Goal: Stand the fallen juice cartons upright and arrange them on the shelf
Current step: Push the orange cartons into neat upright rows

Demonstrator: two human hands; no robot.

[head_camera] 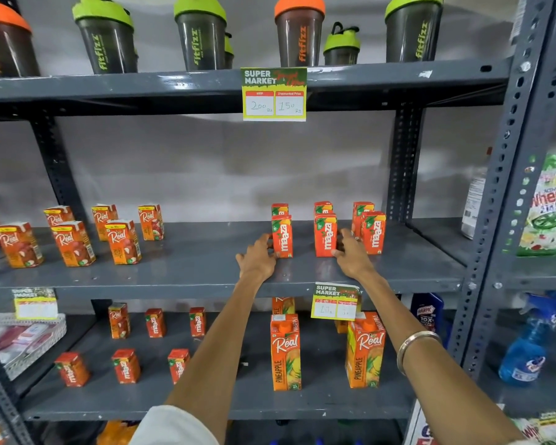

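Observation:
On the middle grey shelf [187,274], several small orange Maaza cartons stand upright in two rows at the right. My left hand [258,256] touches the left side of the front-left Maaza carton [282,236]. My right hand [350,253] rests against the right side of the front-middle Maaza carton [325,235]. A third front Maaza carton [373,232] stands just right of that hand. Several small Real cartons [122,241] stand upright at the shelf's left. I see no carton lying flat on this shelf.
Shaker bottles [201,33] line the top shelf, above a price tag [274,94]. The lower shelf holds small Maaza cartons [126,366] and tall Real pineapple cartons [285,351]. A detergent bag [548,203] and a blue spray bottle [527,348] sit in the right-hand rack.

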